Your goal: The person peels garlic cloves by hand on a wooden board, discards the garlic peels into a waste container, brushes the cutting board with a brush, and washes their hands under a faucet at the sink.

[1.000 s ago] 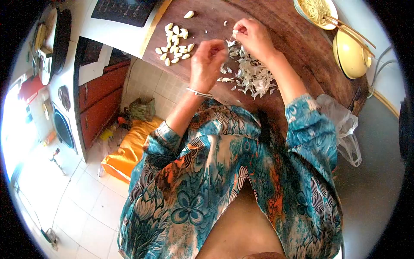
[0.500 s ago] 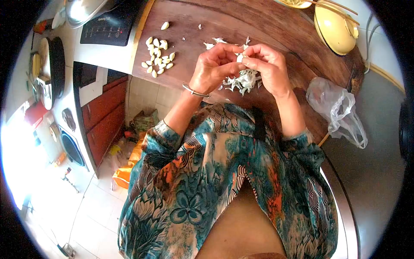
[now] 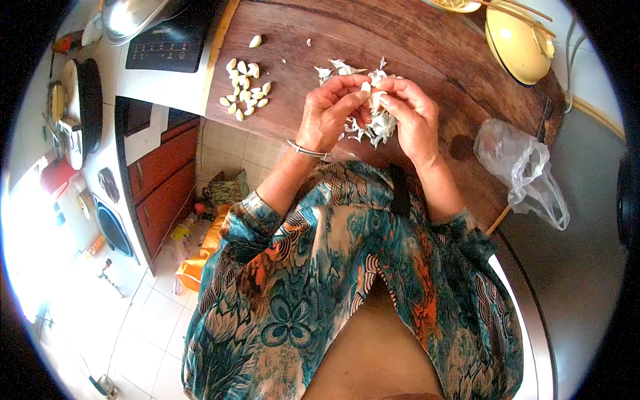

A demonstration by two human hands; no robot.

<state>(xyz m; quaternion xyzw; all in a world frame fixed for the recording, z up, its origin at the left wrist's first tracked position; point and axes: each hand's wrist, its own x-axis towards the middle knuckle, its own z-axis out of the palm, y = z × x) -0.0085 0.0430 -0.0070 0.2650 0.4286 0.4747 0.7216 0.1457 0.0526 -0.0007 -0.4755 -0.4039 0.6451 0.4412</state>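
Note:
My left hand (image 3: 330, 112), with a bracelet at its wrist, pinches a pale garlic clove (image 3: 365, 87) between thumb and fingertips. Close beside it, my right hand (image 3: 415, 119) has its thumb and forefinger closed on a whitish bit of garlic skin (image 3: 377, 100). Under and behind both hands lies a loose pile of papery garlic peel (image 3: 381, 128), partly covered by the fingers. More scraps of peel (image 3: 341, 67) are scattered just beyond. To the left on the wooden table (image 3: 300, 20) sits a group of peeled garlic cloves (image 3: 245, 85), with a single clove (image 3: 255, 41) above it.
A crumpled clear plastic bag (image 3: 510, 157) lies at the table's right edge. An upturned yellow bowl (image 3: 520, 47) and chopsticks (image 3: 527, 15) are at the back right. On the left stands a counter with a black cooktop (image 3: 163, 50).
My hands have drawn slightly apart, so the clove now shows at the left fingertips and the whitish skin at the right. The group of cloves is unchanged.

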